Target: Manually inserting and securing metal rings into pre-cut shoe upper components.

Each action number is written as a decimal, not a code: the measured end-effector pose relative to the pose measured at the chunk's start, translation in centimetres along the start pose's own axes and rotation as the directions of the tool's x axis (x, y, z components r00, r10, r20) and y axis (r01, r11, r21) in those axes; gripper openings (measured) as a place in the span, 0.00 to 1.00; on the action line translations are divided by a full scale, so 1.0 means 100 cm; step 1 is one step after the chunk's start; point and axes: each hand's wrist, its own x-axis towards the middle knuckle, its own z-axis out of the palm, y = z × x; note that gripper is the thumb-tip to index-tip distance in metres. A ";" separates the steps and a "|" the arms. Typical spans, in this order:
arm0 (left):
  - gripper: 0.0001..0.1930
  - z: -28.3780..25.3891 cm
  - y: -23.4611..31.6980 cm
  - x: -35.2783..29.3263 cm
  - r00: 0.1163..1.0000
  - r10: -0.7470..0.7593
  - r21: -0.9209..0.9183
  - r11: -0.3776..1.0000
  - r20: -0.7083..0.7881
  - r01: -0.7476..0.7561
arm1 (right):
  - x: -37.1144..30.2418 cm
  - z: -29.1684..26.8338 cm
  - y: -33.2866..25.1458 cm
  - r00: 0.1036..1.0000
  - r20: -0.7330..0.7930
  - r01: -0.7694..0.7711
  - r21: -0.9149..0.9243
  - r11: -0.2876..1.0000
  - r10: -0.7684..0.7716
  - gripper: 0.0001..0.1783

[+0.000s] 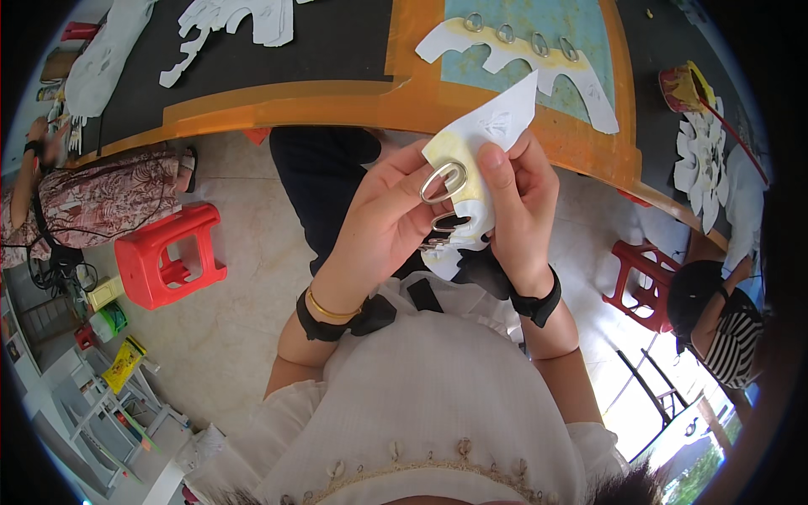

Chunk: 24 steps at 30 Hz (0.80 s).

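Both hands are holding one white cut-out piece [457, 145] in the air, in front of the chest and at the near edge of the surface [337, 50]. The piece is sitting between the two hands, tilting so that its pointed end is rising up and to the right, beyond the right thumb, while its lower part is hanging between the wrists. A yellowish patch is showing along its middle.

The left grip [383, 210] is closing on the piece's left edge, its fingertips bending in beside an oval metal ring [444, 182]; whether a finger is passing through that ring, I cannot tell. More metal loops [436, 244] are showing lower down, partly hidden by the fingers. The right grip [526, 202] is pinching the piece from the right, the thumb pressing on the front face and the fingers curling behind.

Beyond the hands, a second white piece [581, 80] is lying on a blue-green panel [459, 80] bordered in orange, with four metal rings [540, 44] standing out along its far edge. To the right, a red stick [732, 139] is leaning from a yellow-and-red tub [677, 88], and white petal-edged cut-outs [700, 164] are lying just beside it. More white cut-outs [269, 17] are resting at the upper left. A red stool [164, 252] is standing on the floor [252, 337] at left.
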 end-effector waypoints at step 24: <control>0.07 -0.002 -0.013 -0.004 0.899 0.366 0.348 0.897 -0.242 -0.272 | 0.008 -0.009 0.005 0.990 0.041 0.139 -0.311 0.940 -0.133 0.07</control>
